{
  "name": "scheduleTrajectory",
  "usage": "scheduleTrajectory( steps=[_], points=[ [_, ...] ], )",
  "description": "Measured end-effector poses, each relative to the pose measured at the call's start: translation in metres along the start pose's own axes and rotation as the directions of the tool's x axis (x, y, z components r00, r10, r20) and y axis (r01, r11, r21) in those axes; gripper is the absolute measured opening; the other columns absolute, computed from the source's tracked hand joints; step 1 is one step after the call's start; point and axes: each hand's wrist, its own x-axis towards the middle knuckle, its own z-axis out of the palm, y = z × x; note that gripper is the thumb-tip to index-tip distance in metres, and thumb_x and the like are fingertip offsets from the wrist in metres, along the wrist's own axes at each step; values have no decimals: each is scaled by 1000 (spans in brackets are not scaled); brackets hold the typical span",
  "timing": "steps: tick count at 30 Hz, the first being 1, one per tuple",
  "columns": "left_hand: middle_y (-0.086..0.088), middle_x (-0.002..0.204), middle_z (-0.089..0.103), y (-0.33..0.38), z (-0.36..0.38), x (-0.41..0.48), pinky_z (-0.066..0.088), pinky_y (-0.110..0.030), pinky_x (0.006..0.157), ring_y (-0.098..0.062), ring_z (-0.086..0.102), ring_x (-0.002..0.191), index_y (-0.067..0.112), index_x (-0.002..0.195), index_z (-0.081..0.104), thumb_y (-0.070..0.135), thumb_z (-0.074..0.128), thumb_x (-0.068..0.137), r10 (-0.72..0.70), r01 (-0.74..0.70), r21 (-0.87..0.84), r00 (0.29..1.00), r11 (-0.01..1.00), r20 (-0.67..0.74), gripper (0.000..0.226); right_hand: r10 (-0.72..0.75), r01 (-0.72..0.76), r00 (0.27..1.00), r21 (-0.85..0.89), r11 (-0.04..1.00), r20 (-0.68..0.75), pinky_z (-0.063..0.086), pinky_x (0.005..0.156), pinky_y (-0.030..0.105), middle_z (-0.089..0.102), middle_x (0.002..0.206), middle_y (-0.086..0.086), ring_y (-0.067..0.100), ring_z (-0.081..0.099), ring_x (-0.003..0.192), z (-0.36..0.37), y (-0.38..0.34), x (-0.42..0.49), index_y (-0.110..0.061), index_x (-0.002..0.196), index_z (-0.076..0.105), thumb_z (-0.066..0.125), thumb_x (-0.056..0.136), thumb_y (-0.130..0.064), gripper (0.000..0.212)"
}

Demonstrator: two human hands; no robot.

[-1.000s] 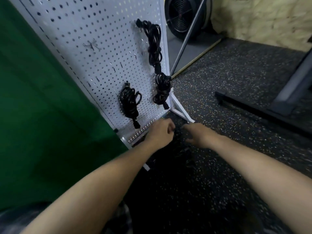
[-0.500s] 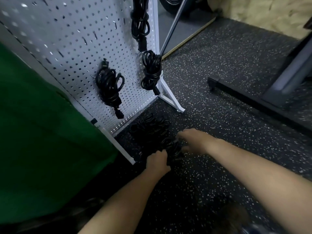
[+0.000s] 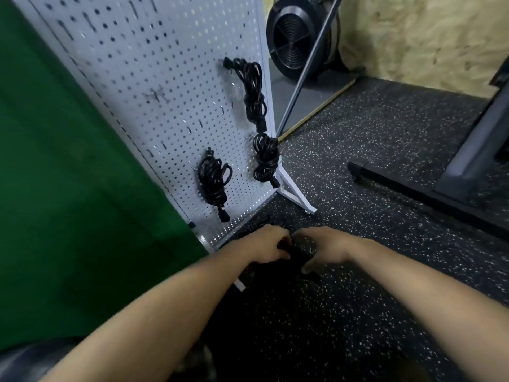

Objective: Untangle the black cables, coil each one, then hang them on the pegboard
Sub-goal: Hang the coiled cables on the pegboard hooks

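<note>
A white pegboard [image 3: 154, 86] stands upright on the speckled floor. Three coiled black cables hang on it: one high [image 3: 252, 95], one at the lower right edge [image 3: 265, 158], one lower left [image 3: 213, 183]. A dark pile of loose black cable [image 3: 297, 249] lies on the floor at the board's foot, mostly hidden by my hands. My left hand [image 3: 268, 246] grips the pile from the left with curled fingers. My right hand [image 3: 327, 248] holds it from the right, thumb pointing down toward the floor.
A green cloth [image 3: 68, 188] fills the left side. The pegboard's white foot [image 3: 296, 194] juts out onto the floor. A black fan [image 3: 294, 37] and a slanted metal pole [image 3: 308, 67] stand behind. A dark stand base [image 3: 413, 188] crosses the right.
My left hand has moved up from the near side of the pile to meet my right hand over it. The view has tilted back up, showing more of the pegboard.
</note>
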Motion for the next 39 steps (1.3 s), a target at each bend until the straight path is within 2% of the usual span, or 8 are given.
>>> scheduleTrajectory(
  steps=[10,14,20,24,26,29,34,39],
  points=[
    [10,130,65,75,-173,-118,45,-20,100,-1,57,112,24,136,64,24,70,98,253,-203,196,927,959,-277,38,-140,323,940,682,656,-311,51,93,20,80,96,-11,4,73,94,-76,-80,-49,-29,103,77,85,85,-27,19],
    [7,134,65,76,-217,-162,46,-24,107,-4,58,125,21,136,63,1,54,100,143,-162,22,789,987,-598,42,-106,410,906,790,456,-409,57,92,41,80,105,7,26,75,97,-93,-105,-50,-20,111,74,79,89,-23,23],
    [2,138,57,57,-245,-201,47,-18,104,-8,52,130,16,138,61,-20,39,85,-67,-53,-112,531,992,-845,67,-166,402,909,911,94,-384,49,60,35,69,87,14,26,64,69,-114,-142,-55,-3,103,65,57,80,-23,32],
    [-2,163,30,52,-238,-206,53,-22,96,-20,35,147,19,159,35,-18,42,85,-168,19,-186,520,982,-837,83,-83,470,882,865,173,-463,57,76,40,72,99,15,24,70,80,-123,-170,-49,-7,110,64,64,94,-21,22],
    [1,169,17,48,-232,-202,59,-38,93,-22,36,148,19,165,20,-16,43,88,-241,43,-259,535,965,-809,87,-44,554,815,756,350,-577,58,96,44,73,119,9,23,73,101,-125,-183,-41,-19,122,62,78,87,-35,42],
    [3,174,5,33,-222,-188,57,-28,64,-28,50,139,25,167,5,-10,45,94,-349,114,-349,570,930,-744,90,-21,660,635,528,535,-772,48,102,34,62,134,-7,13,60,121,-126,-203,-34,-33,139,49,88,77,-49,74],
    [-2,173,19,9,-214,-161,33,-50,125,-27,24,157,21,167,18,-7,46,97,-378,126,-378,576,917,-725,80,-6,758,371,299,580,-928,42,109,31,57,137,-4,12,53,127,-121,-231,-24,-25,143,41,90,76,-44,85],
    [-2,163,42,4,-206,-159,32,-39,123,-16,38,150,24,163,32,-1,36,103,-447,-288,-643,521,710,-727,64,-49,778,202,130,615,-978,41,115,43,51,142,3,19,46,134,-114,-239,-7,-15,145,40,86,81,-47,85]
  ],
)
